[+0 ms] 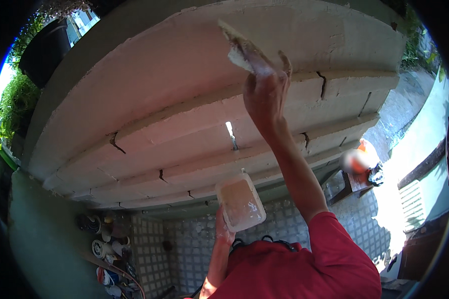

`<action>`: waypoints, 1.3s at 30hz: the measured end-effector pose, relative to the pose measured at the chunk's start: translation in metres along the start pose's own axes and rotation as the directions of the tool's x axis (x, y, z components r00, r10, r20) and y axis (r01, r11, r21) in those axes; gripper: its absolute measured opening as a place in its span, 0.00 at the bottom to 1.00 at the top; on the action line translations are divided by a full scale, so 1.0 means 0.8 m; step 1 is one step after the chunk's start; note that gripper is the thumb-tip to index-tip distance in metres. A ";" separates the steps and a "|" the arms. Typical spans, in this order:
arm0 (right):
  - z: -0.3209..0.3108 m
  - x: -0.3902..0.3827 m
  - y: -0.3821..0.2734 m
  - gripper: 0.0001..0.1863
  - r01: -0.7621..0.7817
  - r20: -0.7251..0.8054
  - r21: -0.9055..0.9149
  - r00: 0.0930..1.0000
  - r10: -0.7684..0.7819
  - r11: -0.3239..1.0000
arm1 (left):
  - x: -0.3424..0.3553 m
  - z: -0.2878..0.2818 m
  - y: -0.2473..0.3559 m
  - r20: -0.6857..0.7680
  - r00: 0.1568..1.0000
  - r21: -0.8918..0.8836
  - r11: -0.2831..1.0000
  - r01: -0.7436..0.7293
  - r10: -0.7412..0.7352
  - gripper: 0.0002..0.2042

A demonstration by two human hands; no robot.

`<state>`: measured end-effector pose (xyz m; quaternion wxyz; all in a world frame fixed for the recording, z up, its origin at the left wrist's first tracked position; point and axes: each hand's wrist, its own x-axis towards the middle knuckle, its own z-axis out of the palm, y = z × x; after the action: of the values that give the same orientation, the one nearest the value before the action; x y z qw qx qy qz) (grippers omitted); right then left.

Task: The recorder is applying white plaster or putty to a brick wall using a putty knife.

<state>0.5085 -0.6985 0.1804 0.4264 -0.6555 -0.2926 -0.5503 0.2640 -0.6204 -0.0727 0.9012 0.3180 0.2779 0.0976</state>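
Note:
My right hand (267, 89) is raised high on the pale wall (174, 65), its fingers closed around what looks like a putty knife (240, 47). White paste clings to the blade, which tilts up and left over the wall face. Lower down, my left hand (224, 228) grips the side of a shallow rectangular plastic tub (241, 202). The tub is pale, with a smeared inside and white streaks near one end. Most of my left fingers are hidden by the tub.
Stepped ledges (154, 130) with dark cracks and one bright slit cross the wall. Cans and containers (102, 248) stand at lower left. A small wooden bench (354, 184) with orange things is at right. Tiled floor (194, 249) lies below; a black pot (45, 52) sits upper left.

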 end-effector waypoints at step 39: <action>-0.044 -0.032 0.066 0.29 0.403 0.460 -0.194 0.843 -0.280 0.894 | -0.027 -0.011 -0.014 -0.064 0.998 -0.015 1.000 0.013 -0.013 0.25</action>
<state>0.5309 -0.7520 0.1440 0.1489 -0.7490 -0.4086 -0.4998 0.2412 -0.6325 -0.0757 0.8946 0.3065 0.3081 0.1039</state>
